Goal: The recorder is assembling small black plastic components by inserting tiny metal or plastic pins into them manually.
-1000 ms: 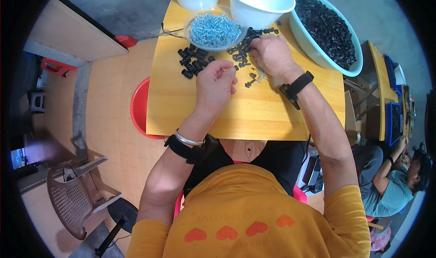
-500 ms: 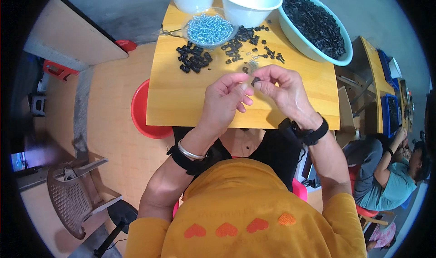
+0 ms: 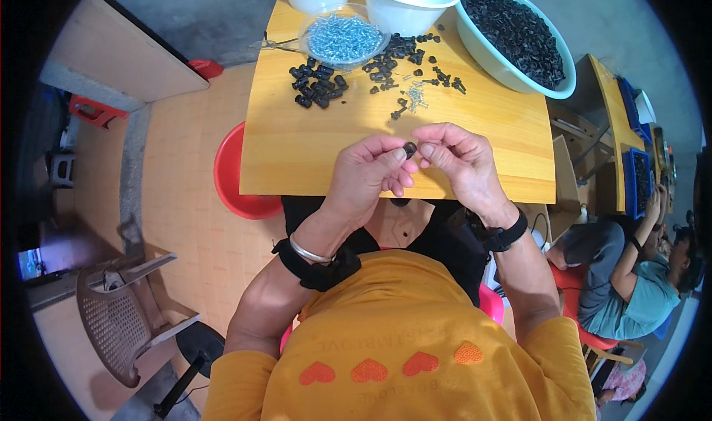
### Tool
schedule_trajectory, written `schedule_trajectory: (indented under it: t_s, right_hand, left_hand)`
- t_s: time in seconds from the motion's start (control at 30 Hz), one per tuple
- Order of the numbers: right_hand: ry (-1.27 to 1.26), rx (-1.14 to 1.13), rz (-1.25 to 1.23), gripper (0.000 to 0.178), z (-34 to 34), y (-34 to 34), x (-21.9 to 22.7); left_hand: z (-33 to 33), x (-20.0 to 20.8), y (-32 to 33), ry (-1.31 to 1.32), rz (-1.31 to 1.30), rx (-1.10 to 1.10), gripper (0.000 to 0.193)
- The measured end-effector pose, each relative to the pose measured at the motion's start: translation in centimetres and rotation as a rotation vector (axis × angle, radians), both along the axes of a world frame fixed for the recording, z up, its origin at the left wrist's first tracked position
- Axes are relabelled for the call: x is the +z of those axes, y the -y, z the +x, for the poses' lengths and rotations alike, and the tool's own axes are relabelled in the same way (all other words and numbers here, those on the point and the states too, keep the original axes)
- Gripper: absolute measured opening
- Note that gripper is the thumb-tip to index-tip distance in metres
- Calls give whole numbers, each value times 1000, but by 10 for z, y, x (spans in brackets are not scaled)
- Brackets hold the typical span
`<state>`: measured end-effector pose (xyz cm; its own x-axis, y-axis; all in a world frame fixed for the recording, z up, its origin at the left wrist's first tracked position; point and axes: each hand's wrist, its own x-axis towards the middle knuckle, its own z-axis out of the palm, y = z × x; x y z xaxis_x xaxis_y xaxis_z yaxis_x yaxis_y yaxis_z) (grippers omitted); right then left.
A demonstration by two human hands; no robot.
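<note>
In front of my chest, over the near part of the wooden table (image 3: 311, 165), my left hand (image 3: 367, 165) pinches a small round black plastic part (image 3: 409, 150) between thumb and fingers. My right hand (image 3: 460, 158) meets it from the other side, its fingers bent in and the tips close to the part. Whatever those right fingertips hold is too small to make out. Just beyond my hands lie loose silver screws (image 3: 417, 98) and a small black piece with a stem (image 3: 399, 110). Thicker black cylindrical pieces (image 3: 319, 87) form a pile farther left.
Blue-silver screws fill a clear bowl (image 3: 304, 43) at the table's back, beside scissors (image 3: 271, 44). Behind stand two white bowls (image 3: 411, 10); a pale blue basin (image 3: 569, 87) of black parts is at right. A red basin (image 3: 226, 169) sits left. Another person (image 3: 638, 295) works at right.
Both hands have drawn slightly nearer to my body. The black part, earlier at my right fingertips, is now in my left fingers. A stemmed black piece shows on the table where my hands were.
</note>
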<state>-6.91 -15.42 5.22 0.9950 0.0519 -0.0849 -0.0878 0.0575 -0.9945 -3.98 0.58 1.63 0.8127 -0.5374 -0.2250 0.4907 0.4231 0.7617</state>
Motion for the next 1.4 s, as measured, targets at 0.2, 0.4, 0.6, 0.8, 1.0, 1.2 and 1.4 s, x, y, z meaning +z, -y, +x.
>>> schedule_trajectory:
  t_s: [0.2, 0.4, 0.6, 0.8, 1.0, 1.2, 1.4]
  right_hand:
    - [305, 42, -476, 13, 6, 0, 4]
    - [455, 28, -655, 9, 8, -1, -4]
    - [162, -90, -576, 5, 21, 18, -11]
    - [215, -90, -970, 9, 66, 40, -35]
    - [233, -68, -1047, 8, 70, 38, -41]
    - [258, -2, -1017, 7, 67, 42, -35]
    - [-51, 209, -508, 9, 35, 20, 24]
  left_hand:
    - [6, -4, 0, -64, -69, -36, 14]
    - [11, -8, -1, 2, -26, -77, 13]
    - [13, -11, -1, 8, 114, -52, 11]
    - [16, -11, -1, 37, 176, -27, 11]
    - [19, -12, -6, 29, 174, -31, 11]
    - [16, -11, -6, 2, 84, -18, 13]
    - [9, -4, -8, 87, 95, -27, 13]
